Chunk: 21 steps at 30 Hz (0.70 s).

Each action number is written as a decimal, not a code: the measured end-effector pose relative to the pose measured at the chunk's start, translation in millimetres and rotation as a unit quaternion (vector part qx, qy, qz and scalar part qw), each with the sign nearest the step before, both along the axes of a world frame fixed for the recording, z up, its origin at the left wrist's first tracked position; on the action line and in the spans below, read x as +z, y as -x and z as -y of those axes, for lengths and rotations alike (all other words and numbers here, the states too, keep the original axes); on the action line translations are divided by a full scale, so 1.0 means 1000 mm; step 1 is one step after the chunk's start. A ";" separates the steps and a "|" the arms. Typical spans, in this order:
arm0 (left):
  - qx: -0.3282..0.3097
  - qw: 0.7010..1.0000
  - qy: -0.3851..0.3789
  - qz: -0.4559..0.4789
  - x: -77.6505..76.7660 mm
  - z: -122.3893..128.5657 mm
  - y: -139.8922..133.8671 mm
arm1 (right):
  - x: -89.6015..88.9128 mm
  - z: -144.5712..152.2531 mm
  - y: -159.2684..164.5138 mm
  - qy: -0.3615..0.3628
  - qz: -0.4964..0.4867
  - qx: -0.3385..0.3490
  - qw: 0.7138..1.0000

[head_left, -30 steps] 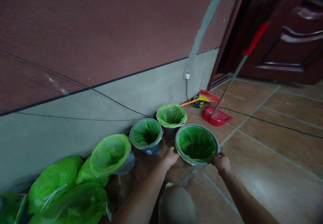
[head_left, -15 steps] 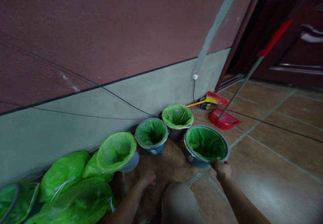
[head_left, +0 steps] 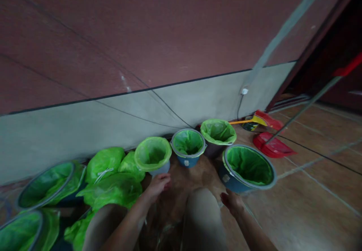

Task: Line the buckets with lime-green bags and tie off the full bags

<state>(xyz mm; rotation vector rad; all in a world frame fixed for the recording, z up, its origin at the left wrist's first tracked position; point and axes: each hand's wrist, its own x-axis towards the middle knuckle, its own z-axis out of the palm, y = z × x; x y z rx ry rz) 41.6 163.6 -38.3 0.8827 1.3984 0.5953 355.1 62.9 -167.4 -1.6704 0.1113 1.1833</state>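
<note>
Your right hand (head_left: pixel 233 202) is now off the rim of the rightmost bucket (head_left: pixel 234 182), just before it, nearer than your left hand (head_left: pixel 158 184), both empty, loosely open.

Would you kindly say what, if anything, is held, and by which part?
Nothing seems held: left hand near the grey bucket, right hand near the larger blue bucket.

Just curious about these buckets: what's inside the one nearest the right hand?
A green liner covers the inside of the blue bucket, dark toward its depths. The bucket's bottom, hidden beneath it, cannot be seen.
</note>
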 end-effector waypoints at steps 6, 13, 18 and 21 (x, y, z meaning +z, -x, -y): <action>0.161 0.977 -0.074 0.119 0.056 0.035 0.084 | 0.046 -0.058 0.077 -0.058 -0.063 0.202 0.976; 0.467 0.873 -0.088 0.106 0.029 0.103 0.219 | 0.120 -0.111 0.225 -0.114 0.091 0.485 0.862; 0.570 0.816 -0.041 0.088 -0.006 0.141 0.296 | 0.126 -0.113 0.328 -0.144 0.131 0.623 0.757; 0.594 0.799 -0.047 0.082 -0.018 0.142 0.332 | 0.120 -0.114 0.384 -0.146 0.145 0.674 0.710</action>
